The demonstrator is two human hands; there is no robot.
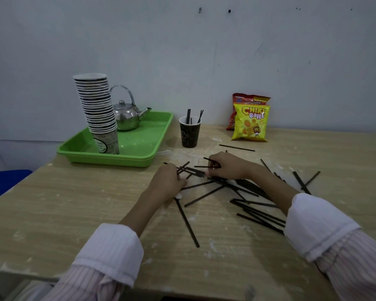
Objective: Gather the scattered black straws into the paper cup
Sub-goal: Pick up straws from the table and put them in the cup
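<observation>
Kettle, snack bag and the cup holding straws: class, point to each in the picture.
Kettle (126,118): head view, on its round steel body.
Snack bag (250,124): head view, on the yellow front.
Cup (189,135): head view, on its dark side wall.

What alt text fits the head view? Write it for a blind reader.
Two hands, left hand and right hand, gather scattered black straws on a wooden table. Behind them stand a dark paper cup holding a few straws, a green tray and a yellow snack bag.
</observation>
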